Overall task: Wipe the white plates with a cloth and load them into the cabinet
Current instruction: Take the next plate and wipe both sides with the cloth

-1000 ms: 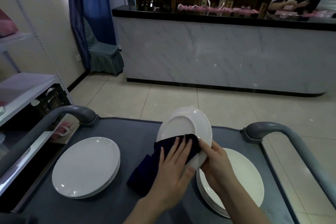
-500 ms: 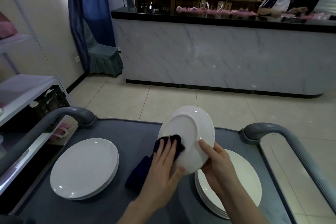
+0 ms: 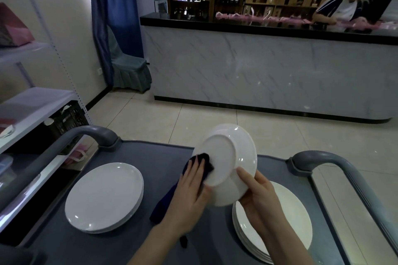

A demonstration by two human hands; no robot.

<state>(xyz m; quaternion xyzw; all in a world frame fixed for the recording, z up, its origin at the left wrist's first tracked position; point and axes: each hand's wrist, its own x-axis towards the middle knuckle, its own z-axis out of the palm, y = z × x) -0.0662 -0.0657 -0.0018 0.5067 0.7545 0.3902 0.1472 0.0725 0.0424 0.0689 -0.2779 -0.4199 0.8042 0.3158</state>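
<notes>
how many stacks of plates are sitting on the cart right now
2: one stack on the cart's left side, one stack on its right, partly hidden by the right hand. A single plate is held above.

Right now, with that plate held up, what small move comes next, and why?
Probably sweep the dark blue cloth rightward across the white round plate's underside: the left hand presses it only at the left edge, while the right hand steadies the rim.

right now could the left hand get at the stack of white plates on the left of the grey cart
Probably yes: nothing lies between the left hand and that stack of white plates, but it grips the dark cloth.
</notes>
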